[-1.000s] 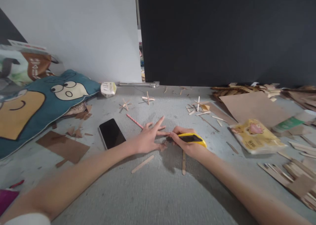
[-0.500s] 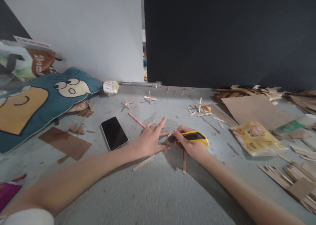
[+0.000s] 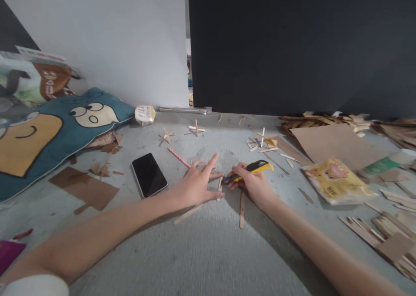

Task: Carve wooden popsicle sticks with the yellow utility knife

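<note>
My right hand (image 3: 255, 187) is closed round a yellow and black utility knife (image 3: 260, 166), whose tip end points left. Just left of that tip, a short piece of craft stick (image 3: 220, 184) stands between the thumb and forefinger of my left hand (image 3: 196, 183), with the other fingers spread. A longer craft stick (image 3: 242, 211) lies under the right wrist's near side. Another stick (image 3: 187, 214) lies below my left hand, partly covered by it. Beyond the left hand is a pink patterned pencil-like stick (image 3: 178, 157).
A phone (image 3: 149, 174) and brown card (image 3: 85, 187) lie at left, near a blue cushion (image 3: 58, 131). Small stick assemblies (image 3: 196, 128) stand toward the back. At right are a yellow packet (image 3: 338, 181), a glue bottle (image 3: 386, 164) and a pile of craft sticks (image 3: 383, 239).
The utility knife has tilted in my right hand, its rear end rising, and its tip has moved slightly right, off the stick piece. My left hand stays almost still.
</note>
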Demonstrator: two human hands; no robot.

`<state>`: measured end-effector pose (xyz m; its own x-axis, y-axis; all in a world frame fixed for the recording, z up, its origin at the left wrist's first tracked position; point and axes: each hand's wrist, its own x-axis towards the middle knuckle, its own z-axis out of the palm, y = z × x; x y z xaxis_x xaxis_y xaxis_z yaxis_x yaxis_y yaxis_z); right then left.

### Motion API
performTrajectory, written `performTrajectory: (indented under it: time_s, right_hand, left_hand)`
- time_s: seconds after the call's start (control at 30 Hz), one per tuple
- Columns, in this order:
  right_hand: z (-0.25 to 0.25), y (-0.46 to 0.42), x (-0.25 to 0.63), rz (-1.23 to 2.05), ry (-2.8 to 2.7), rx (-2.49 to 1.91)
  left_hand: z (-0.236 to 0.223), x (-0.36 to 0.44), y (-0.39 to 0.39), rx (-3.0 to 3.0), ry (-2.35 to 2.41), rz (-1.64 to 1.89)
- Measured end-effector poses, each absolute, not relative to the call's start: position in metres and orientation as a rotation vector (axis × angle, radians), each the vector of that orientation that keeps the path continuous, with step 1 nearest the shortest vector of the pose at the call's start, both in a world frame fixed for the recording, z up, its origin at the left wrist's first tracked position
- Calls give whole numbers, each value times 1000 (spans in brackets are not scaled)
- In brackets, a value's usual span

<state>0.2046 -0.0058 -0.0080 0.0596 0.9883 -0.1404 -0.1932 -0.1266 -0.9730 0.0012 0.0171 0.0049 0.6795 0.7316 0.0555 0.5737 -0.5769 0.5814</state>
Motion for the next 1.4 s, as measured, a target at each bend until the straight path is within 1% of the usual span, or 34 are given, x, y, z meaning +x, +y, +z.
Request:
performTrajectory:
  time_s: [0.23,0.3,0.43,0.5,0.77,0.97,1.07,1.2,1.4]
  right_hand:
    - [-8,-7,211,1405,-909,-1153]
    - [-8,-12,213,1342,-963,-1149]
    - [-2,-26,215,1095,-1342,-1163]
    - [0,-29,215,1029,-1429,-1181]
    - [-6,-27,216,1013,-1474,-1259]
    - [0,-25,219,979,-1614,-1206]
    - [1,-18,219,1041,-1630,-1157]
    - [-4,-8,217,1192,-1443,-1138]
    - [-5,-4,211,1308,-1200,-1155]
  left_hand:
    - [10,2,14,2345,1029,373]
    - [10,2,14,2340,1031,369]
    - [11,2,14,2332,1027,373]
    - [12,2,13,2326,1027,379]
    - [8,1,14,2330,1010,397]
    - [2,0,15,2327,983,392]
    - [-1,0,16,2312,1023,379]
    - [-4,-1,17,2292,1013,384]
    - [-3,-2,17,2314,959,437]
